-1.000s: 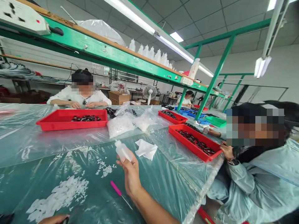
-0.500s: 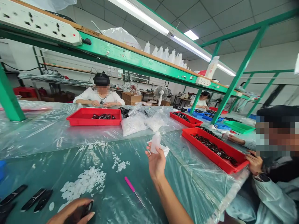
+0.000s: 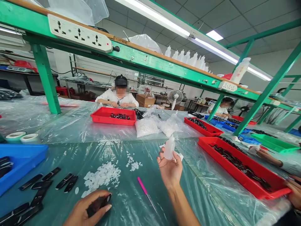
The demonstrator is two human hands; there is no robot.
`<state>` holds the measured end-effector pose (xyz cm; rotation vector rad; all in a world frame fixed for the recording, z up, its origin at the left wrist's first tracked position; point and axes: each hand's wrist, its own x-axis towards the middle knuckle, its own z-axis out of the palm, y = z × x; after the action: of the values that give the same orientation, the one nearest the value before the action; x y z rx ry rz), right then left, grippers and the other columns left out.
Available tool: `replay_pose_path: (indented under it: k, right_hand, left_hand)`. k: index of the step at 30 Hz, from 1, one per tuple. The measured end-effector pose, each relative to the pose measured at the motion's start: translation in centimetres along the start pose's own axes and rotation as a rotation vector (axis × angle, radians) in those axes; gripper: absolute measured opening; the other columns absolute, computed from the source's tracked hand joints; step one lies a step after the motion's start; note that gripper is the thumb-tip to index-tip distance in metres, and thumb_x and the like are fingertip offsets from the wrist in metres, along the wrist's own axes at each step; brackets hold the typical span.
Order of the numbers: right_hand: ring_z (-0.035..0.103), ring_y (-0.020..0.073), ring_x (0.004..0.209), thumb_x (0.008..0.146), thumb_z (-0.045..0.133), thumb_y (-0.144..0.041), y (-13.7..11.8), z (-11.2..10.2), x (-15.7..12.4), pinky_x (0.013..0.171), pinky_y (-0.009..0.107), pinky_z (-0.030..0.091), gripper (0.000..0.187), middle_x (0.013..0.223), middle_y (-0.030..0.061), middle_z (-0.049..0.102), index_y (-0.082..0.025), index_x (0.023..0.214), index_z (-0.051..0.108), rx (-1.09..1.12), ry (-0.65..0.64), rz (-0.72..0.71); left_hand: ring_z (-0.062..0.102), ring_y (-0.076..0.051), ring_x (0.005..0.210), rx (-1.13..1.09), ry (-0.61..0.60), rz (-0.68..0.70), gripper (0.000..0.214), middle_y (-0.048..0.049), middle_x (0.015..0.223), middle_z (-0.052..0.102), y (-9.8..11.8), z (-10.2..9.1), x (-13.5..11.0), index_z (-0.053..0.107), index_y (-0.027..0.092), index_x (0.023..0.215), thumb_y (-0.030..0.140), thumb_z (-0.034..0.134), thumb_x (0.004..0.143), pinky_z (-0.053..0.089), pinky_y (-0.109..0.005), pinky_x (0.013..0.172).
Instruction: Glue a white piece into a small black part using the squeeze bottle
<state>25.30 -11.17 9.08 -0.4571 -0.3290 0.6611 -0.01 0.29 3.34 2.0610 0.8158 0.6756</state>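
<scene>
Right hand (image 3: pixel 171 172), curled, holds translucent cylindrical plastic bottle (image 3: pixel 169 150) nozzle-up, presumably against spillage; left hand (image 3: pixel 81 208), seven o'clock, half-closed, grips round-ended black piece (image 3: pixel 99 202).

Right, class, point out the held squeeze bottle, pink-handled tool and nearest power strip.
Squeeze bottle (image 3: pixel 169 150): head view, on its body.
Pink-handled tool (image 3: pixel 142 186): head view, on its handle.
Nearest power strip (image 3: pixel 80 34): head view, on its front.

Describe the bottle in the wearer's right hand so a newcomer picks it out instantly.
Find the green-edged shelf spanning above the plastic-covered table. On the near side of the white-filled plastic bags, the wearer's right hand holds a translucent white bottle, narrow tip upward. Unlike the similar bottles standing on the shelf, this one is in the wearer's grasp.
</scene>
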Motion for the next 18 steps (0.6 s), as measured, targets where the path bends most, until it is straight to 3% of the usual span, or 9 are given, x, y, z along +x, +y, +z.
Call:
replay_pose_path:
  k: [8,12,18]
  right_hand:
    - [0.053,0.012,0.065,0.078,0.046,-0.038,-0.6,-0.5,0.4,0.061,0.028,0.045,0.025,0.087,-0.0007,0.06,-0.025,0.093,0.061,0.032,-0.035,-0.006]
    - [0.052,0.0122,0.065,0.078,0.046,-0.037,-0.5,-0.6,0.2,0.06,0.028,0.045,0.025,0.089,0.0006,0.059,-0.024,0.092,0.062,0.025,-0.053,0.005]
    - [0.051,0.0114,0.064,0.078,0.046,-0.034,-0.5,-0.5,0.1,0.061,0.028,0.045,0.024,0.087,0.0007,0.06,-0.023,0.093,0.062,0.045,-0.087,0.023]
  left_hand:
    - [0.059,-0.018,0.065,-0.073,-0.016,-0.087,0.037,-0.0014,0.075,0.066,0.1,0.5,-0.5,0.068,0.026,0.084,0.058,0.058,0.069,0.047,-0.022,0.056]
    - [0.059,-0.019,0.068,-0.047,-0.01,-0.076,0.037,-0.0024,0.077,0.067,0.1,0.3,-0.4,0.068,0.025,0.084,0.057,0.059,0.069,0.049,-0.023,0.059]
    - [0.061,-0.02,0.077,0.036,-0.096,-0.041,0.031,-0.0024,0.087,0.068,0.7,-0.7,-0.3,0.069,0.025,0.087,0.051,0.059,0.072,0.051,-0.025,0.069]
